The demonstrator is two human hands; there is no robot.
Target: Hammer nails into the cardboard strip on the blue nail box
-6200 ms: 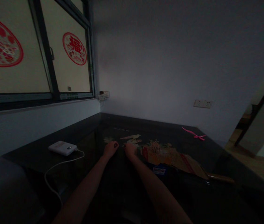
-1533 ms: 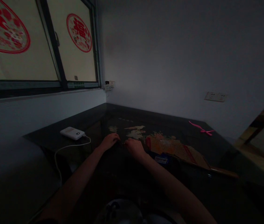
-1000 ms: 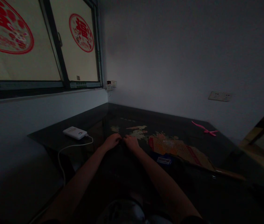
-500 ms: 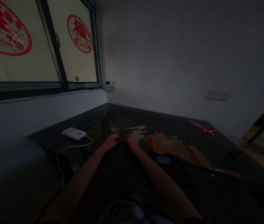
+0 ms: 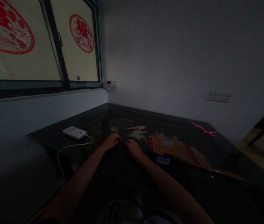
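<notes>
The room is very dim. My left hand (image 5: 111, 141) and my right hand (image 5: 134, 147) rest close together on a dark glass table (image 5: 187, 189), fingers curled and fingertips nearly meeting. Both pinch at something small and dark between them; I cannot make out what it is. Just beyond and to the right of my hands lies an open painted fan (image 5: 176, 147) with orange and red panels, birds and flowers. Its wooden handle (image 5: 227, 174) points to the right.
A white power bank (image 5: 74, 132) with a lit dot lies at the left, its white cable (image 5: 63, 152) trailing off the table edge. A pink ribbon (image 5: 204, 129) lies at the far right corner. Windows with red paper cuts are at the left; wall sockets (image 5: 218, 97) behind.
My hands have stayed close together at the same spot on the table; the right hand shifted slightly toward me. The view has swayed a little.
</notes>
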